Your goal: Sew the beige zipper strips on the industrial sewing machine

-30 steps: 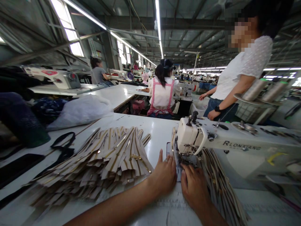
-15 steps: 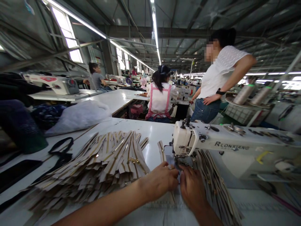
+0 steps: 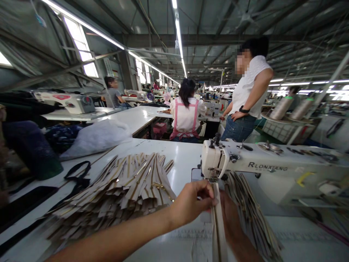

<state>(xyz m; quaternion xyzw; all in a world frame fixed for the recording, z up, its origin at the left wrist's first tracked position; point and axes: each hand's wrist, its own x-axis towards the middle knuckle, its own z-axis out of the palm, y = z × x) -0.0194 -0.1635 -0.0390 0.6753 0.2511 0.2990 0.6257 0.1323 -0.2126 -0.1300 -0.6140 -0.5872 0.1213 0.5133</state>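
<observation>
A beige zipper [image 3: 219, 233] with a gold-brown middle runs upright from the presser foot of a white sewing machine [image 3: 245, 158] towards me. My left hand [image 3: 191, 203] pinches its left edge between thumb and fingers, just below the foot. Close along the zipper's right side is my right hand [image 3: 231, 214]; its fingertips are hidden behind the strip, so its grip does not show. A big heap of similar zippers [image 3: 136, 185] lies left of my hands. Another bundle of zippers [image 3: 252, 214] hangs together to the right, under the machine arm.
A white plastic bag [image 3: 95, 136], a black strap [image 3: 77, 173] and a dark bottle-like thing [image 3: 34, 149] lie on the left. Ahead, a person in a pink-trimmed apron [image 3: 188, 116] sits; another person [image 3: 249, 91] stands at right. Thread cones [image 3: 282, 108] stand behind the machine.
Both hands were low under the needle, with a zipper end showing left of the foot. Now the left hand holds a zipper raised upright in front of the foot, and the right hand has turned sideways.
</observation>
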